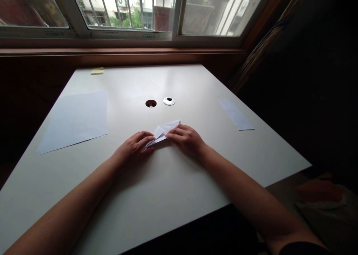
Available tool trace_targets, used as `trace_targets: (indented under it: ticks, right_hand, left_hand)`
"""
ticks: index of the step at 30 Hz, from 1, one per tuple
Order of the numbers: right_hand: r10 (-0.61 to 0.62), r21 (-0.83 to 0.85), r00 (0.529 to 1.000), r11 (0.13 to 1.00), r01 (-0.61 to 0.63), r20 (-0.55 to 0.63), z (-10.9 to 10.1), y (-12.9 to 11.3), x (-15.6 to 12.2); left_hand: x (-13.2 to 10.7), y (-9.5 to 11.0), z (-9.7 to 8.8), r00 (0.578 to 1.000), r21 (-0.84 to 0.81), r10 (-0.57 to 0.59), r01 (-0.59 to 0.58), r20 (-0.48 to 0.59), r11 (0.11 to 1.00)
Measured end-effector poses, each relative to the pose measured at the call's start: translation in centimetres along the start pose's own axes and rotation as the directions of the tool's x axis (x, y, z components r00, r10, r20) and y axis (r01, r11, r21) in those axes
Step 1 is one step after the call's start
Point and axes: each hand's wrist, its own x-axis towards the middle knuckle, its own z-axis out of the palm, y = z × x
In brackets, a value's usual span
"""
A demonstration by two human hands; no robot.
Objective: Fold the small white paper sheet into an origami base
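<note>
Desk: its smooth, hard white top [167, 195] spreads out before you, faintly glossy beyond the hole; a light sheet could slide on it if your hold loosened.
Left hand: your left hand [136, 143], on the near side of the hole and to its left, grasps the paper's pointed left end, fingertips over it and thumb below.
Right hand: your right hand [186, 139], on the near side of the hole and to its right, grasps the paper's right part, fingers bent over it; the thumb is hidden.
Folded paper: the folded paper [165, 128] lies between your hands, just nearer than the hole; thin, white, layered, slim and pointed. Uneven pressure could set a crooked crease, opposing pulls could tear the tip, and a lifted finger could let the raised flap spring open.
White sheet: large, flat and matte [78, 117], left of the hole; a sweep of your left forearm might shift it.
Paper strip: narrow and four-sided [236, 115], right of the hole.
Hole: round and dark-rimmed [151, 103].
Round cover: a shiny disc with a dark notch [169, 101], just right of the hole.
Yellow pad: small and blocky [97, 71], beyond the hole, to its left.
Window: glass panes [125, 8], well beyond the hole, with upright bars outside.
</note>
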Motion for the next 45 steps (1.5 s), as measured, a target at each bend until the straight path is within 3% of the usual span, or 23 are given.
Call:
trace_targets:
  ticks: [9, 15, 19, 22, 25, 29, 34, 45]
  right_hand:
    - [0.009, 0.021, 0.999, 1.000, -0.008, -0.053, -0.5, -0.4, 0.3]
    - [-0.033, 0.025, 0.989, 0.999, 0.036, -0.143, -0.9, -1.3, 0.6]
    - [0.047, 0.184, 0.983, 0.983, -0.014, -0.178, -1.1, -1.8, 1.0]
    - [0.151, 0.392, 0.979, 0.916, -0.085, -0.140, -1.3, -2.1, 1.4]
    - [0.303, 0.571, 0.953, 0.782, -0.252, 0.005, -1.3, -2.2, 1.6]
    - [0.448, 0.655, 0.859, 0.576, -0.489, 0.247, -1.2, -2.0, 1.5]
    - [0.482, 0.667, 0.794, 0.456, -0.589, 0.372, -1.0, -2.0, 1.5]
    - [0.466, 0.662, 0.787, 0.444, -0.603, 0.405, -1.2, -2.0, 1.5]
  left_hand:
    - [0.0, 0.5, -0.6, 0.983, 0.016, 0.020, -0.017, -0.182, 1.000]
    - [-0.1, 1.2, -0.7, 0.966, -0.188, -0.025, -0.025, -0.258, 0.982]
    - [0.0, 1.7, -1.1, 0.962, -0.468, -0.185, 0.072, -0.201, 0.881]
    - [0.3, 2.1, -1.5, 0.922, -0.670, -0.375, 0.217, -0.099, 0.710]
    - [0.8, 2.2, -1.7, 0.887, -0.791, -0.462, 0.303, 0.028, 0.532]
    - [1.0, 1.9, -1.8, 0.856, -0.836, -0.496, 0.373, 0.144, 0.402]
    - [1.0, 1.4, -1.6, 0.824, -0.828, -0.518, 0.445, 0.229, 0.342]
    - [1.1, 0.9, -1.1, 0.789, -0.792, -0.523, 0.527, 0.322, 0.308]
